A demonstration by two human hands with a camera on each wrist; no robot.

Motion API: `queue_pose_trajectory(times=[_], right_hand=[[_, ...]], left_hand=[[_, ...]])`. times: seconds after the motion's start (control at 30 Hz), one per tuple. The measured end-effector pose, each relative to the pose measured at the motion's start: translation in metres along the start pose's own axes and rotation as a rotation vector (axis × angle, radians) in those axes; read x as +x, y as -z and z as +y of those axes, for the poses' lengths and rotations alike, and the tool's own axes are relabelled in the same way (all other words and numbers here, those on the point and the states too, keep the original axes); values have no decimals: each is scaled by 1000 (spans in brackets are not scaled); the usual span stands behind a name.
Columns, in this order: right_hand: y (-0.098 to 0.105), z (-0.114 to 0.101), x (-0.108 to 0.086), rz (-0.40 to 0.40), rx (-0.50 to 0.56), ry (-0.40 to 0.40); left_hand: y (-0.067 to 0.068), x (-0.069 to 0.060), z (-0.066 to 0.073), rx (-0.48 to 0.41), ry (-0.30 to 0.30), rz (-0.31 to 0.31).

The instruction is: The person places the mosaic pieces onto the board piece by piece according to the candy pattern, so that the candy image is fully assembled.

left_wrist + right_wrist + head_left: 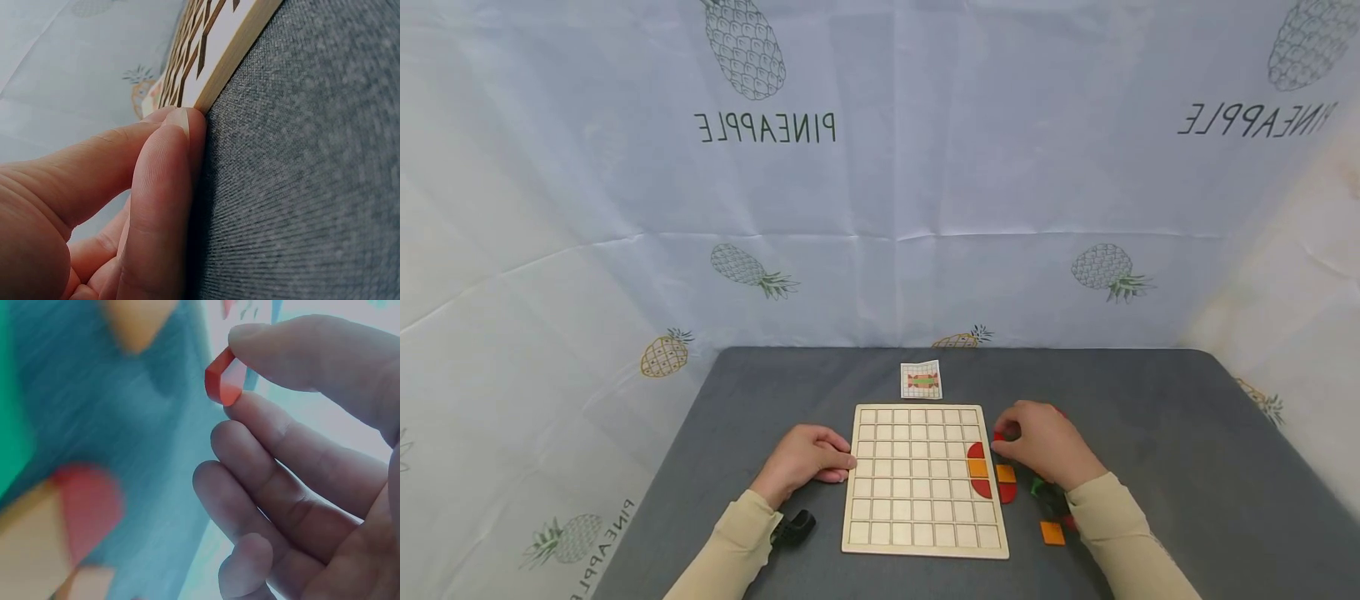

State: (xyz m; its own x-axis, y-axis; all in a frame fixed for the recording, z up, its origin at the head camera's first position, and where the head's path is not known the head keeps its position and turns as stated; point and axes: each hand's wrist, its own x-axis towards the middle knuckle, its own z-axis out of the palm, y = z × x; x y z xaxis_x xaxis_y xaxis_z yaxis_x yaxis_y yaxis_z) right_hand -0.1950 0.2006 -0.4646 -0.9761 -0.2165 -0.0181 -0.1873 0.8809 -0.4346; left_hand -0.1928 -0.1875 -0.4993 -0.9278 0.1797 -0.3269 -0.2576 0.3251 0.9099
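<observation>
A pale wooden grid board (901, 508) lies on the dark grey table. My left hand (808, 457) is at its left side, with thumb and forefinger pinching the edge. Beyond the board's right edge, my right hand (1047, 437) holds a small red tile (215, 382) between thumb and forefinger; its other fingers curl loosely below. On the board's right column, an orange square tile (977, 468) sits between a red rounded tile (976, 451) above and another red rounded tile (981, 488) below.
Loose tiles lie right of the board: an orange square (1006, 473), a red rounded one (1007, 493), a green one (1037, 486) and another orange square (1053, 533). The right forearm partly covers others. A pattern card (921, 380) lies behind the board. Pineapple-print cloth (865, 192) surrounds the table.
</observation>
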Motion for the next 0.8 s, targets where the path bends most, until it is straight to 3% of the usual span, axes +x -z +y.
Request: queue_pose_trajectory(times=[0.37, 0.8], right_hand=[[-19, -42, 12, -16, 52, 70], [-27, -47, 18, -23, 28, 85]], left_hand=[[-2, 1, 0, -9, -4, -3], [-1, 2, -2, 2, -3, 2]])
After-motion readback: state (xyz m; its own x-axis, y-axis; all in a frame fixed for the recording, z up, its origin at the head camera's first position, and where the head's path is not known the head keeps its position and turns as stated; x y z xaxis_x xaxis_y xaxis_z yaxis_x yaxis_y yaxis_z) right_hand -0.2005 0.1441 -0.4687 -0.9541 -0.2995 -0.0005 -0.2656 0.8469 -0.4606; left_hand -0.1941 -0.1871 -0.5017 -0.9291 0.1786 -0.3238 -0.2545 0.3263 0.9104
